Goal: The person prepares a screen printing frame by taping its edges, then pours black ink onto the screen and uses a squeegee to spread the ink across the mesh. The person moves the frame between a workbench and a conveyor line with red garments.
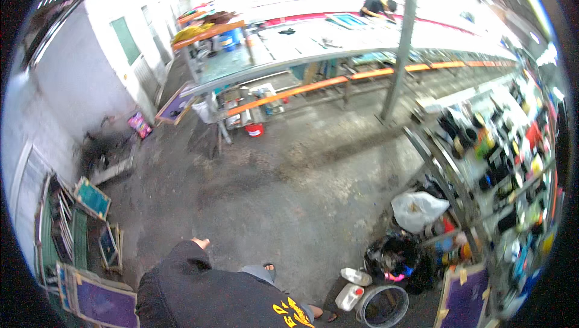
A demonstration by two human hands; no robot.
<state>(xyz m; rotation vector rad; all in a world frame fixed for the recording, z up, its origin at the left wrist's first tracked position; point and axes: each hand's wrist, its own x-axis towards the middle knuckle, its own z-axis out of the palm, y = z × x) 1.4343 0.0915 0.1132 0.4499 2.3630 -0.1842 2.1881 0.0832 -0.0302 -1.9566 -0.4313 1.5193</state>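
Observation:
My left hand [201, 243] shows just past the cuff of a black sleeve, low in the picture and left of the middle. It hangs above the grey concrete floor [271, 195], and I see no object in it. Its fingers are too small and blurred to tell whether they are open or closed. My right hand is out of the picture. Below my black hoodie [199, 298] with yellow print, a sandalled foot [269, 267] stands on the floor. Framed screens [102, 301] with purple mesh lean at the lower left, the things nearest my left arm.
A grey bucket [382, 307], white jugs [350, 296] and a black rubbish bag [395, 261] stand at the lower right. Cluttered shelving [500, 165] lines the right. A long table [289, 44] crosses the back behind a post [401, 44]; another person [377, 6] bends over it.

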